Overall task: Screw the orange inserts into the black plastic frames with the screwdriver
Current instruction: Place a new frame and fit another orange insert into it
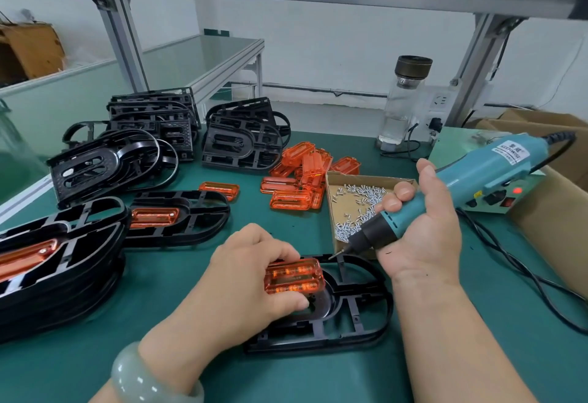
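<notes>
Left grip pinches one insert by its long edges over the middle of a frame, which lies flat on the desk just nearer than the box. Right grip is wrapped round the screwdriver. Its bit slants down-left at the box's near edge, clear of the insert. Whether a screw sits on the tip I cannot tell.

To do this step well, I judge the insert should first be seated flush in its recess with the holes lined up. The left fingers should press it down away from the screw points. The bit should then come upright, so the screw neither cross-threads nor skids over the plastic.

Counted:
- One screwdriver and one box, holding screws too many to number.
- Left of the box, one fitted frame; further left, a stack topped by another fitted one.
- Left of the box's far end, one lone insert and a heap of roughly eight, overlapping too much to be sure.
- Beyond these and left, three piles of bare frames.
- Beyond the box, one bottle.
</notes>
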